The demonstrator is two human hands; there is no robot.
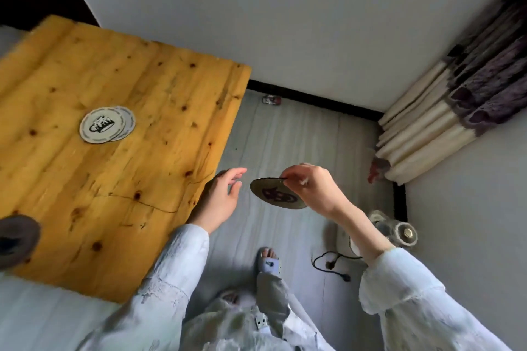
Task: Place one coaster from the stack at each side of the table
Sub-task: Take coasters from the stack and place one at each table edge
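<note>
A small stack of round white coasters (102, 124) with a cup print lies near the middle of the yellow wooden table (85, 179). My right hand (310, 185) pinches one round coaster (276, 194) by its edge, held in the air off the table's right side, above the floor. My left hand (222, 199) hangs open just beyond the table's right edge, fingers spread toward the held coaster without touching it. A dark round coaster (17, 236) rests at the table's near left edge, partly cut off by the frame.
A light floor lies right of the table. A fan-like appliance (393, 231) with a black cable (330, 265) stands by the right wall. A curtain (456, 100) hangs in the corner. A small object (271, 100) lies by the far wall. My slippered foot (268, 262) is below.
</note>
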